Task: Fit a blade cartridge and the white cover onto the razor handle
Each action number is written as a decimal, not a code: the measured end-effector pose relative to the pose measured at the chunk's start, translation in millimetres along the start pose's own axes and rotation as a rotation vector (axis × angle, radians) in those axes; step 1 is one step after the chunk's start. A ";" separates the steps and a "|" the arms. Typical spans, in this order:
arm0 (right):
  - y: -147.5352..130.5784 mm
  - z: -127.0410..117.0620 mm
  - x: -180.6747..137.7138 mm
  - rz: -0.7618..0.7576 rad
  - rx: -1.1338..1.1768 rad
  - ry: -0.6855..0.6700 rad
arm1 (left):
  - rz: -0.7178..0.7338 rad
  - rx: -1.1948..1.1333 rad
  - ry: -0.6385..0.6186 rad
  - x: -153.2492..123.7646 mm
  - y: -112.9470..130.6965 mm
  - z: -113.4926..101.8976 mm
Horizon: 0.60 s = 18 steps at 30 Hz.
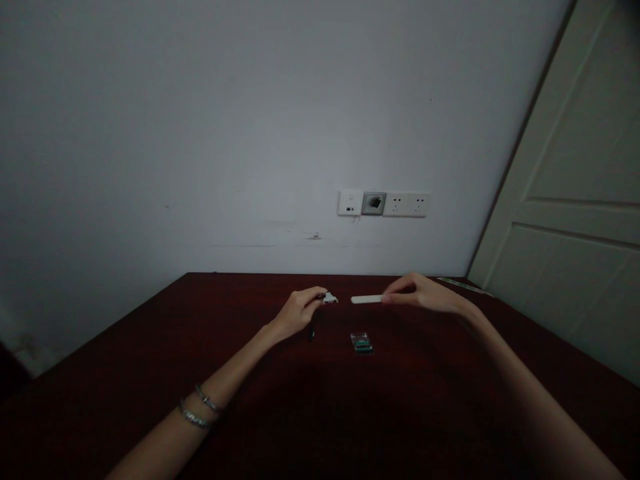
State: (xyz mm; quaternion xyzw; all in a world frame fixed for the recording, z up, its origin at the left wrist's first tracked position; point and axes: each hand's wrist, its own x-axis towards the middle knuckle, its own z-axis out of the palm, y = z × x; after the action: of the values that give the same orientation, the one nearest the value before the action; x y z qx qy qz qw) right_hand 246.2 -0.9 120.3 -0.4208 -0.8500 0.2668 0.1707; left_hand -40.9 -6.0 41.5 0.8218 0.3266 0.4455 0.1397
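Note:
Between the thumb and fingers of my left hand [299,309] is a small whitish piece [329,298] with an uneven edge and a dark part near the fingertips. Its kind is too small to make out. My right hand [419,293] pinches one end of a flat white strip with a rounded tip [367,299], which looks like a nail file. The strip lies level and points left, a short gap away from the whitish piece. Below the two hands, a small clear case [361,343] with something green in it rests on the table. A small black object [312,333] lies just under my left hand.
The dark red-brown table [320,407] reaches back to a pale wall [260,133]. Sockets and a switch plate [384,204] are set in the wall. A panelled door [575,220] stands at the right, with a flat strip [465,287] on the table near it.

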 end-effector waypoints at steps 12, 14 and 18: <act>-11.4 43.2 22.7 -0.104 0.469 0.257 | -0.463 -0.433 0.038 3.4 0.7 18.7; -13.0 61.4 31.4 -0.071 0.681 0.268 | -0.489 -0.427 0.031 3.6 6.0 20.6; -16.4 99.3 37.2 -0.097 0.873 0.217 | -0.523 -0.413 0.032 4.6 19.3 21.6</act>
State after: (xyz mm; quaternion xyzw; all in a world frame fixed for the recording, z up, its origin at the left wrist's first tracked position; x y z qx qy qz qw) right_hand 163.0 -10.0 53.1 -0.2948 -0.6536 0.5465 0.4327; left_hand -13.4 -16.1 42.3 0.6573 0.4313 0.4644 0.4078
